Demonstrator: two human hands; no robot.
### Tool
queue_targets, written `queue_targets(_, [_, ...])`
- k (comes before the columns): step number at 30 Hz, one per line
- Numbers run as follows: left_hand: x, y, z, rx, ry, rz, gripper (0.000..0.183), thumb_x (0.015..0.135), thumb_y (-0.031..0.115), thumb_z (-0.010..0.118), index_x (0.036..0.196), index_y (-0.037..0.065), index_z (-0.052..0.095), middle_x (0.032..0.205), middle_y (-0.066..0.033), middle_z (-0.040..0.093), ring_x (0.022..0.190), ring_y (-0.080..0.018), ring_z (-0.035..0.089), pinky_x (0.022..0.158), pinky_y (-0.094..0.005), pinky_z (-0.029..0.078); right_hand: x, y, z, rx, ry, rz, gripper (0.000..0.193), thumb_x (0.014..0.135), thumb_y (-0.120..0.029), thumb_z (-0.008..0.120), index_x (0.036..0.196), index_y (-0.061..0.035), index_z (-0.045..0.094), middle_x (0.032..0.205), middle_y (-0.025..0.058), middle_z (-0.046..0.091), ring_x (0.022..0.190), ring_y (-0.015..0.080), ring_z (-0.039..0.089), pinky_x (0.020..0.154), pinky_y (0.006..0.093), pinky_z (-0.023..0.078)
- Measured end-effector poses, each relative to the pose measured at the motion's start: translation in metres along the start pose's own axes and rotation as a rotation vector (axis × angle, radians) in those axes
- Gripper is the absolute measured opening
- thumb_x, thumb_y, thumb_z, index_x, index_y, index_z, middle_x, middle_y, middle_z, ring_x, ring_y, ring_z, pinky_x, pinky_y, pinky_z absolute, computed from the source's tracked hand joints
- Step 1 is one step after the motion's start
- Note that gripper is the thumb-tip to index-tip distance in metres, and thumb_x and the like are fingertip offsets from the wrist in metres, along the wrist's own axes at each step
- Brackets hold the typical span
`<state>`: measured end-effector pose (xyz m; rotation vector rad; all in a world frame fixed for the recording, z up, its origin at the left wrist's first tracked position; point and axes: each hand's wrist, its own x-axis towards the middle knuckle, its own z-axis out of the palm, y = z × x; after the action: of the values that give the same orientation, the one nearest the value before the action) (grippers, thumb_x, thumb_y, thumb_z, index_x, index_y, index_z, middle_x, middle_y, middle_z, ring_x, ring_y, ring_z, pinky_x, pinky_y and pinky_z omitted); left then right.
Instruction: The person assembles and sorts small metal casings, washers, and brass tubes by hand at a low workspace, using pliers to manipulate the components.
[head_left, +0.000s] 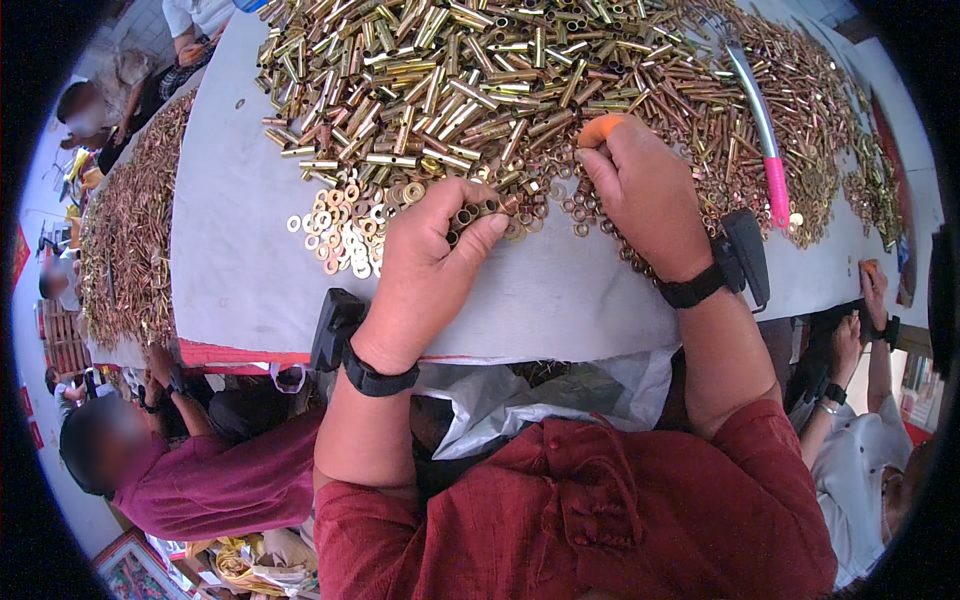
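Observation:
My left hand (pixel 425 235) is closed round several short brass-coloured metal sleeves (pixel 470 212), their hollow ends lined up between thumb and fingers. Beside it lies a spread of flat washers (pixel 345 225), gold and silvery. At the near edge of the big sleeve pile (pixel 480 60), my right hand (pixel 645 195) is curled, with an orange cover (pixel 605 128) on a finger. Whatever its fingertips hold is hidden. Small nuts (pixel 585 208) are scattered under and beside that hand.
A curved metal tool with a pink handle (pixel 775 190) rests on a heap of bolts (pixel 815 120) at right. White plastic (pixel 500 415) hangs below the grey table's edge (pixel 560 335). Co-workers sit left and right; another heaped table (pixel 135 240) stands at left.

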<state>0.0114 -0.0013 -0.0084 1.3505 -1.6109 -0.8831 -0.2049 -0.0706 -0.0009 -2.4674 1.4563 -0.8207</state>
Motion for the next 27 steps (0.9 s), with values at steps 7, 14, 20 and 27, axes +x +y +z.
queue_targets(7, [0.001,0.006,-0.004,-0.045,0.0,-0.102,0.014,0.089,0.011,0.067,0.098,0.002,0.061,0.081,-0.0068,0.065,0.073,-0.0141,0.058,0.068,-0.028,0.047,-0.015,-0.029,-0.006,-0.031,-0.174,-0.254,0.014,0.084,-0.017,0.062,0.095,-0.0081,0.061,0.084,0.011,0.059,0.083,0.0302,0.06,0.069,0.0415,0.05])
queue_targets(14, [0.001,0.0,-0.001,-0.03,0.023,-0.016,0.015,0.087,0.01,0.068,0.098,0.002,0.061,0.08,-0.0085,0.064,0.072,-0.0156,0.059,0.067,-0.0285,0.047,-0.014,-0.024,0.008,0.085,-0.122,-0.197,0.017,0.083,-0.012,0.061,0.098,-0.0068,0.066,0.087,0.012,0.061,0.082,0.0311,0.061,0.07,0.0384,0.05])
queue_targets(20, [-0.001,0.002,0.0,-0.014,-0.031,-0.003,0.016,0.085,0.009,0.069,0.095,0.002,0.059,0.081,-0.013,0.064,0.071,-0.0224,0.061,0.066,-0.0313,0.048,-0.014,-0.027,0.006,0.935,-0.245,0.166,0.019,0.084,-0.006,0.065,0.102,-0.0055,0.068,0.094,0.0083,0.065,0.084,0.0186,0.064,0.073,0.0277,0.051])
queue_targets(27, [-0.002,0.007,-0.003,-0.073,-0.071,0.011,0.015,0.087,0.009,0.067,0.096,0.001,0.059,0.079,-0.0129,0.062,0.07,-0.0228,0.059,0.067,-0.0313,0.048,-0.013,-0.025,0.017,0.901,-0.097,0.001,0.016,0.083,-0.006,0.068,0.099,-0.0053,0.068,0.09,0.0051,0.064,0.078,0.014,0.063,0.07,0.0258,0.051])
